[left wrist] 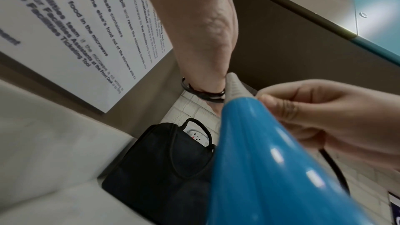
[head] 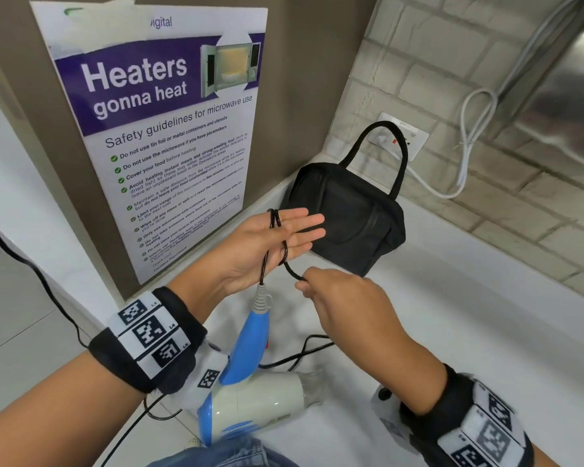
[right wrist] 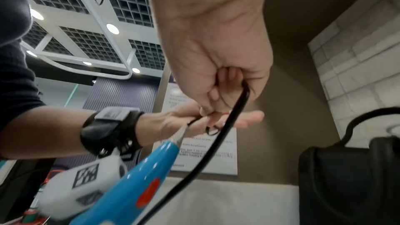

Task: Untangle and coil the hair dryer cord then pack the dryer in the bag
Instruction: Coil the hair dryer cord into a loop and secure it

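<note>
Winding the black cord [head: 276, 230] around a flat, straight-fingered left hand [head: 270, 242], the person is using that palm as a former: two loops are already lying across it, and the outstretched fingers are keeping them even and loose enough to slip off later. The right hand [head: 346, 306] is pinching the free run of cord between thumb and curled fingers just below, feeding it up under light tension (the pinch shows most clearly in the right wrist view). The hair dryer [head: 250, 392] is lying on the white counter [head: 469, 325] at the near edge, its blue handle [head: 255, 335] tilting up toward the left palm because the short stretch of cord is lifting it. More cord is trailing loose on the counter behind the dryer, so coiling is probably at an early stage. The black bag [head: 344, 220] is standing beside the poster [head: 162, 129], apparently zipped, though the view is too dim to be sure.
</note>
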Tool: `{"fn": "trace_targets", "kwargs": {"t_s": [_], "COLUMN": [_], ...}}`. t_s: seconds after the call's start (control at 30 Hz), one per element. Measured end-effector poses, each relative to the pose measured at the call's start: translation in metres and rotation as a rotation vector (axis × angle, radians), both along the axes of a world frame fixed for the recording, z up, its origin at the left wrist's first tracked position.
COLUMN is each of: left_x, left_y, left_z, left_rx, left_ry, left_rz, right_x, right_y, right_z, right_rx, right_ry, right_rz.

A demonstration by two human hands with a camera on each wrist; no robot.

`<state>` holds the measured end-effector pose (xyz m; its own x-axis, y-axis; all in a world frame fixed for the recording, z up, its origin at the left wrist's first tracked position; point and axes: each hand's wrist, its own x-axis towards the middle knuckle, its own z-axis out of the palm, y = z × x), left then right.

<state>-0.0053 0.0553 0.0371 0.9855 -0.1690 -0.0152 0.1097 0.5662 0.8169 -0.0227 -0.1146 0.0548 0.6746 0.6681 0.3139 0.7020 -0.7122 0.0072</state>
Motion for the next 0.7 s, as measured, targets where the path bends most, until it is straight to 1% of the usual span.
{"fn": "trace_targets", "kwargs": {"t_s": [0.1,0.17,0.2,0.27,0.33,0.4,0.47,0.57,0.63,0.7], "left_x": [-0.001,-0.002,-0.003,-0.006,-0.010,-0.012,-0.014,-0.017,-0.019,-0.019], "left_y": [-0.001,-0.002,-0.002,-0.003,-0.004,-0.005,-0.003,-0.004,-0.006,-0.009], "left_z": [0.002,0.002,0.003,0.006,0.012,0.015,0.016,0.016,0.016,0.015], "left_rx": [0.055,0.102,0.108,0.092,0.082,0.077,0.072,0.111,0.138,0.115], "left_ry": [0.005,0.007,-0.002,-0.024,-0.037,-0.068,-0.081,-0.083,-0.087,-0.079], "left_rz": [-0.018,-0.044,-0.070,-0.141,-0.201,-0.263,-0.337,-0.420,-0.421,-0.374], "right_x": [0.005,0.013,0.018,0.030,0.041,0.052,0.063,0.080,0.087,0.089], "right_y": [0.001,0.002,0.002,0.004,0.007,0.011,0.013,0.016,0.018,0.021], "right_z": [0.021,0.035,0.040,0.048,0.053,0.054,0.052,0.047,0.040,0.031], "right_rx": [0.075,0.146,0.149,0.126,0.152,0.235,0.319,0.466,0.507,0.510], "right_ry": [-0.039,-0.022,-0.017,-0.004,0.068,0.144,0.181,0.240,0.280,0.325], "right_rz": [0.037,0.087,0.090,0.060,0.027,0.029,0.037,0.040,0.034,0.043]}}
